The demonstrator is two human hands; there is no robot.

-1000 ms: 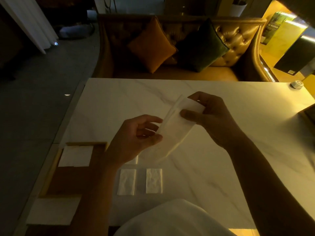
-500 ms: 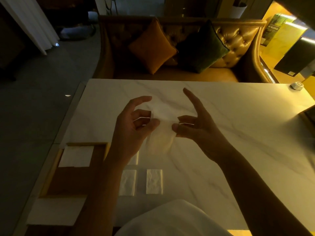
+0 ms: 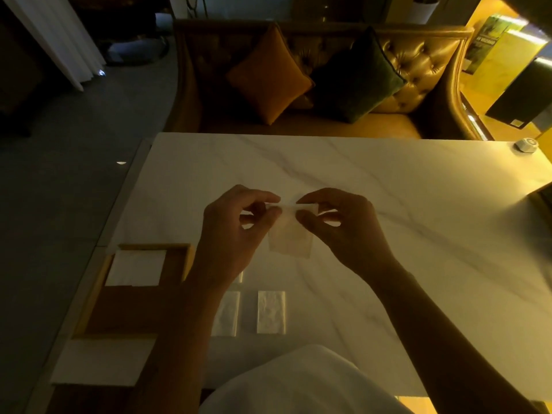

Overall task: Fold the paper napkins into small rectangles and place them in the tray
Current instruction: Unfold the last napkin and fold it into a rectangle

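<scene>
Napkin mid-fold above the table, both hands' fingers pinching its top edge. One's in the tray at left; two folded ones wait nearby.

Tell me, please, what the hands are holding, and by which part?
Both hands, left and right, pinch a thin white paper napkin along its top edge; the rest hangs free.

White napkin hanging, top edge pinched.
</scene>
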